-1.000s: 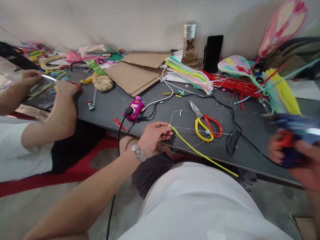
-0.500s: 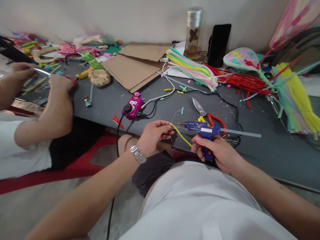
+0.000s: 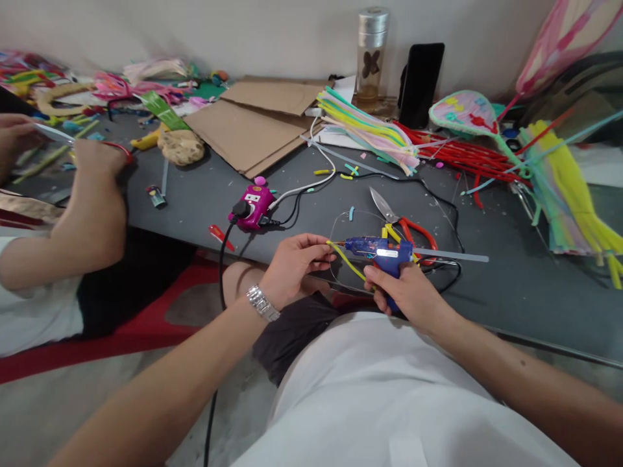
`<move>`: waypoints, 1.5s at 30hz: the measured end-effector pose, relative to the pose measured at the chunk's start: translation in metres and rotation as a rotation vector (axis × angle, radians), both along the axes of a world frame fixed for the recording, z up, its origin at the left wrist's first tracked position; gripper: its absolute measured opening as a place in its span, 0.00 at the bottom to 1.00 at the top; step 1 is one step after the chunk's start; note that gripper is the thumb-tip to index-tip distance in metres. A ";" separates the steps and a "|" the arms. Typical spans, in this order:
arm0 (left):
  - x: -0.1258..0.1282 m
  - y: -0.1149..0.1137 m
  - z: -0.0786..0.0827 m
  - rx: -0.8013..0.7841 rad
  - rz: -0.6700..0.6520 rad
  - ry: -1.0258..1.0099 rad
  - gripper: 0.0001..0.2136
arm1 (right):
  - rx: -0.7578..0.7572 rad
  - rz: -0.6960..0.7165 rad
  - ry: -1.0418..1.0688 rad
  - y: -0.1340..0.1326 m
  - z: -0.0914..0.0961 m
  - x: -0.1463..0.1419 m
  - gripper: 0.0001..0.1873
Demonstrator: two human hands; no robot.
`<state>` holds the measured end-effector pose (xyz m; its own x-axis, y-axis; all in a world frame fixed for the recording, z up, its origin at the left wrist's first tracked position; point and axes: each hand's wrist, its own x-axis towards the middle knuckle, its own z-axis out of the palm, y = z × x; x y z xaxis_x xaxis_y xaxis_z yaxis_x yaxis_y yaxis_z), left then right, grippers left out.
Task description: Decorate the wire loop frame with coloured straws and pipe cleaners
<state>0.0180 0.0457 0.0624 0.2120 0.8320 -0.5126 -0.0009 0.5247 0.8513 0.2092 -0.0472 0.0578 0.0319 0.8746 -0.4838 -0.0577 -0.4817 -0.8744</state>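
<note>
The left hand (image 3: 298,261) pinches a yellow strip (image 3: 347,260), seemingly to steady its end beside the glue gun (image 3: 390,259) at three o'clock, gripped nozzle-toward-nine by the right hand (image 3: 410,289)

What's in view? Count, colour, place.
glue gun: 1, blue, right hand
fuzzy stem: 1, yellow, left hand
wire loop: 1, grey, beside left hand
scissors: 1, red-yellow, behind glue gun
co-worker's scissors: 1, red, left
socket block: 1, magenta, grey table
cardboard: 2+, brown, near wall
bottle: 1, transparent, by wall
phone: 1, black, beside bottle
stem bundles: 3, mixed, right
paddles: 2, pinkish, right
scraps: many, mixed, scattered
watch: 1, silver, left arm
hands: 2, bare, centre
</note>
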 end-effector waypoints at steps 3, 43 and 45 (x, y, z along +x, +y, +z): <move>0.000 0.000 -0.001 0.004 -0.005 -0.011 0.10 | 0.010 0.000 -0.016 0.000 -0.001 -0.001 0.21; -0.001 0.000 -0.004 -0.009 -0.003 -0.025 0.12 | -0.014 0.003 -0.043 0.004 -0.005 -0.009 0.15; -0.001 0.000 -0.005 -0.009 -0.002 -0.024 0.12 | -0.015 0.004 -0.045 0.003 -0.006 -0.009 0.16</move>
<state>0.0173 0.0459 0.0574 0.2259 0.8271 -0.5146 -0.0197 0.5320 0.8465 0.2003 -0.0439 0.0518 0.0498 0.8675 -0.4949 -0.0166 -0.4947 -0.8689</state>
